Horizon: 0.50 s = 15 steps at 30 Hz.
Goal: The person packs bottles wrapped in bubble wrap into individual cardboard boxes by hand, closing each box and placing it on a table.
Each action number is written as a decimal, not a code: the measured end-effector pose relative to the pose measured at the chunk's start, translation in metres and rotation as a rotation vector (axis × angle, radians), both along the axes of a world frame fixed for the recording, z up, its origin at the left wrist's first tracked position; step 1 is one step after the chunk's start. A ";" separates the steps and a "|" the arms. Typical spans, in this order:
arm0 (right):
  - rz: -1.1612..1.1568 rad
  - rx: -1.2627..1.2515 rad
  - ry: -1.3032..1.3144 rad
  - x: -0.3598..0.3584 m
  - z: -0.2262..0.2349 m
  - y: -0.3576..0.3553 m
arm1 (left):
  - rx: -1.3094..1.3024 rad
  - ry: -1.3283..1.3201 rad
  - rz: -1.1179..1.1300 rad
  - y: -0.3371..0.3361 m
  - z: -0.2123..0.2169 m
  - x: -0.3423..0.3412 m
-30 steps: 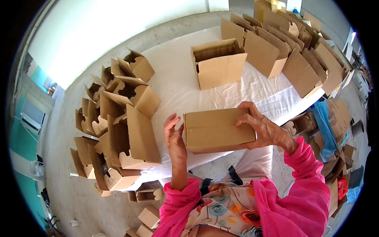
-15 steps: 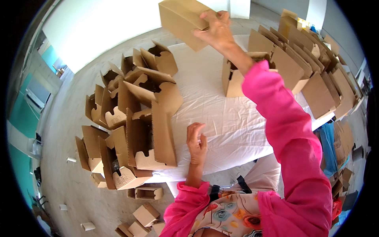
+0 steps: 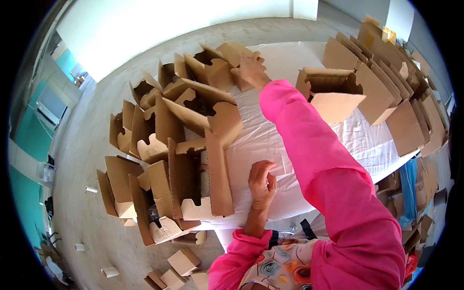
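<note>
- The closed box (image 3: 233, 52) is gripped at its near right end by the right hand (image 3: 250, 69), thumb toward the left and fingers toward the right; the fingertips' contact is partly hidden by the hand itself.
- The closed box is seen at the far end of the table (image 3: 251, 125), just beside the open boxes (image 3: 220, 174); part of its left side is covered by a raised flap, and whether its base is fully rested cannot be told.
- The left hand (image 3: 263, 181) is held over the near part of the table, loosely curled and free of any load; its palm is mostly turned out of sight.
- A broad strip of the table is hidden by the right sleeve (image 3: 333, 179).
- The left side of the table is crowded by the open boxes, whose flaps block one another; a grey cylinder (image 3: 205, 176) is glimpsed in one, and something dark in another is hard to make out.
- To the right, a lone box (image 3: 338, 106) is stood open, its inside shadowed, near packed cartons (image 3: 382, 92).
- Below the cartons, a blue sheet (image 3: 409, 188) is hung, and a red item (image 3: 411, 264) is partly covered by the sleeve.
- On the floor, small boxes (image 3: 183, 262) are cut off by the lower edge.
</note>
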State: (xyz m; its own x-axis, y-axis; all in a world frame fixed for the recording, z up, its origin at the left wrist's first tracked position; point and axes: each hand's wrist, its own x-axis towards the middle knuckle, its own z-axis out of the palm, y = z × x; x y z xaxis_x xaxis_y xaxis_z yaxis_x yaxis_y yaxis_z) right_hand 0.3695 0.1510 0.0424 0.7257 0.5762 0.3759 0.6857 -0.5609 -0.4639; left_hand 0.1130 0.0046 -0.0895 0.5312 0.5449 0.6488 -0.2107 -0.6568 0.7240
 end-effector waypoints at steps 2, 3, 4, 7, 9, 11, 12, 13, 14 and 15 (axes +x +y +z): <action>0.020 0.027 0.004 -0.011 0.020 -0.020 | 0.017 0.029 -0.007 -0.001 0.004 0.002; 0.078 0.048 -0.053 -0.018 0.032 -0.042 | -0.001 0.032 -0.018 -0.002 0.005 0.002; 0.140 0.069 -0.110 -0.030 0.042 -0.064 | -0.019 0.036 -0.024 -0.001 0.004 0.002; 0.262 0.096 -0.267 -0.059 0.060 -0.141 | -0.050 0.030 -0.020 0.003 0.005 -0.004; 0.209 0.074 -0.437 -0.046 0.052 -0.212 | -0.044 0.022 -0.043 0.001 0.007 -0.002; 0.122 0.004 -0.566 -0.033 0.045 -0.274 | -0.066 0.040 -0.051 -0.001 0.009 -0.002; 0.095 -0.052 -0.507 -0.023 0.039 -0.296 | -0.074 0.054 -0.054 -0.002 0.011 -0.001; 0.063 -0.111 -0.443 -0.015 0.031 -0.314 | -0.084 0.072 -0.063 -0.005 0.011 0.000; 0.111 -0.101 -0.479 -0.009 0.026 -0.325 | -0.083 0.064 -0.100 -0.006 0.011 0.003; 0.165 -0.084 -0.514 -0.006 0.023 -0.330 | -0.070 0.038 -0.101 -0.009 0.017 0.005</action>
